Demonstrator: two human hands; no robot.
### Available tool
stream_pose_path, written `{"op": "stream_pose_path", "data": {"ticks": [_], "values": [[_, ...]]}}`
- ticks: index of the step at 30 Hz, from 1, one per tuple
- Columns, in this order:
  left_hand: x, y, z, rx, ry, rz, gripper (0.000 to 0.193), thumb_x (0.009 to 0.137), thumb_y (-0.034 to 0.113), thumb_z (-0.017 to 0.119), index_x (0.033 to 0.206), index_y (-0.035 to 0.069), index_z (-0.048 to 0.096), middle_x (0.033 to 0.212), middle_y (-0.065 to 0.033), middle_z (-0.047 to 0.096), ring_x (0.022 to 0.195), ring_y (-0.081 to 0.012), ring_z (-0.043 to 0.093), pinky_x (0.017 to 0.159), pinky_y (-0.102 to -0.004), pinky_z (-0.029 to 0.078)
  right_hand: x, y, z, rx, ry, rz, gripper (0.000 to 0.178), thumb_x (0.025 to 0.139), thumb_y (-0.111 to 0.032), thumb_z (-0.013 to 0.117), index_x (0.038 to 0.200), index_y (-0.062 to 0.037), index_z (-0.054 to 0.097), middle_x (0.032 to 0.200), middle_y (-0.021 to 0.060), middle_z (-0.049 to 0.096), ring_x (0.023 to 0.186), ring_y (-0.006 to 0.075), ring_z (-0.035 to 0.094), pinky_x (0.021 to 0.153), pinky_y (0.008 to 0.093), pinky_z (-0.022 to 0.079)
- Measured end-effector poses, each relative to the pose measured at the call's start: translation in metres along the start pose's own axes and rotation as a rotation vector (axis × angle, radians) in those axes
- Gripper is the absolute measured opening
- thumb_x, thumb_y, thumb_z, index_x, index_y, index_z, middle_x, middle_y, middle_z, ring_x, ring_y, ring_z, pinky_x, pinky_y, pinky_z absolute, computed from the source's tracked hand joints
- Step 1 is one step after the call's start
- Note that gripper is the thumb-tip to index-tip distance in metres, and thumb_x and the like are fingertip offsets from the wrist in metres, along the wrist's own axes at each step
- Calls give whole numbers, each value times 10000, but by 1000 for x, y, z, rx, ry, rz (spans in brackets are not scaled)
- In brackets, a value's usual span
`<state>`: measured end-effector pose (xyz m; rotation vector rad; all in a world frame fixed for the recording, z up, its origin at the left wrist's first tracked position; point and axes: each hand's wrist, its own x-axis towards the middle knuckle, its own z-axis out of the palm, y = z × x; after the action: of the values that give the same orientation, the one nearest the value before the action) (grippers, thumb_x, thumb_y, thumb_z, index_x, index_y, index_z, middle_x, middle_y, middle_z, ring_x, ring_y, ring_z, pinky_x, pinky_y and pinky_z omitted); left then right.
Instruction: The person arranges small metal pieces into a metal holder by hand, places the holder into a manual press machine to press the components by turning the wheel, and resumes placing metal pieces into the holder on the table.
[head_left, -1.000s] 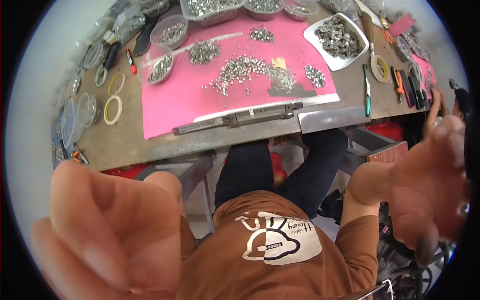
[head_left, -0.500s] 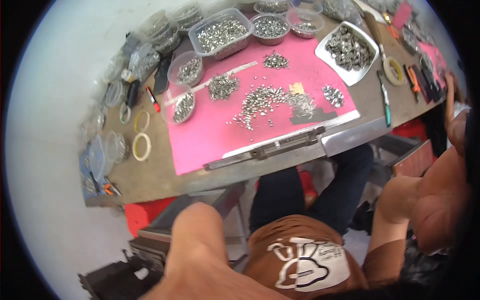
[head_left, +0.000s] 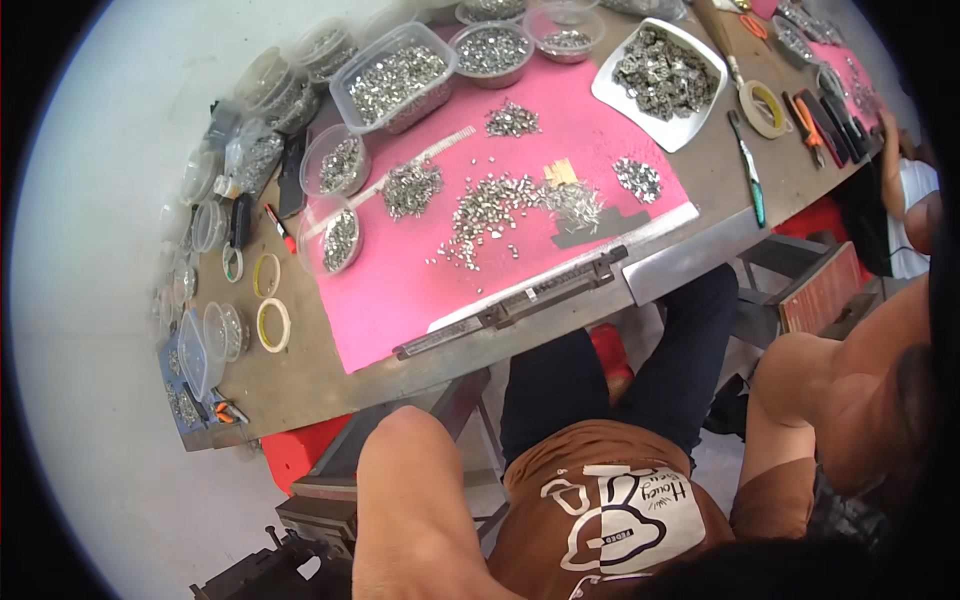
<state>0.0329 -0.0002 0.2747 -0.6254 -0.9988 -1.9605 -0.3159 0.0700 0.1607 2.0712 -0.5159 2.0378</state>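
Neither of my hands shows in the head view. My left upper arm and elbow (head_left: 400, 510) rise from the lower edge, and my right arm (head_left: 830, 400) is bent upward at the right rim, its hand hidden past the edge. Ahead lies a pink mat (head_left: 400, 290) on a brown worktable (head_left: 300, 380). Several heaps of small silver metal parts (head_left: 490, 205) are spread on the mat. A long metal bar (head_left: 520, 300) lies along the mat's near edge. My legs in dark trousers (head_left: 600, 380) are under the table.
Clear plastic tubs of metal parts (head_left: 395, 85) line the mat's far and left sides, and a white square dish (head_left: 665, 80) of parts sits far right. Tape rolls (head_left: 272, 325), a green-handled tool (head_left: 748, 170) and pliers lie around. Another person (head_left: 910, 210) sits at the right.
Both my hands, held spread close to the camera before, have dropped out of sight; only the arms remain. The view has shifted so the table sits more centred.
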Motion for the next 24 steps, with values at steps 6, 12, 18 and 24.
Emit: {"op": "stream_pose_path", "data": {"ticks": [6, 12, 18, 24], "values": [[-8, -2, 10, -115, -7, 7, 88, 948, 144, 673, 1010, 90, 703, 1025, -118, 644, 785, -219, 660, 665, -408, 578, 16, -3, -6, -55, -18, -7, 636, 959, -351, 662, 1378, 89, 475, 1272, 275, 578, 937, 316, 628, 743, 371, 539], [-6, -21, -2, -126, -4, 51, 84, 947, 137, 661, 1007, 88, 693, 1022, -113, 636, 796, -217, 649, 672, -401, 565, 30, -6, 3, -117, -51, 11, 629, 960, -346, 660, 1376, 89, 478, 1267, 273, 581, 935, 314, 628, 744, 369, 539], [-12, -18, -5, -100, 29, 92, 81, 946, 129, 648, 1004, 86, 684, 1018, -109, 629, 807, -215, 638, 678, -393, 552, 21, -11, -9, -140, -63, 44, 622, 961, -341, 658, 1373, 90, 481, 1262, 271, 583, 934, 313, 628, 745, 368, 538], [-27, -13, 7, -57, 52, 136, 78, 945, 122, 636, 1001, 84, 674, 1015, -105, 621, 818, -213, 627, 685, -385, 539, 25, -6, 6, -154, -69, 63, 615, 963, -337, 656, 1371, 90, 483, 1257, 270, 586, 932, 311, 628, 745, 366, 538]]}}
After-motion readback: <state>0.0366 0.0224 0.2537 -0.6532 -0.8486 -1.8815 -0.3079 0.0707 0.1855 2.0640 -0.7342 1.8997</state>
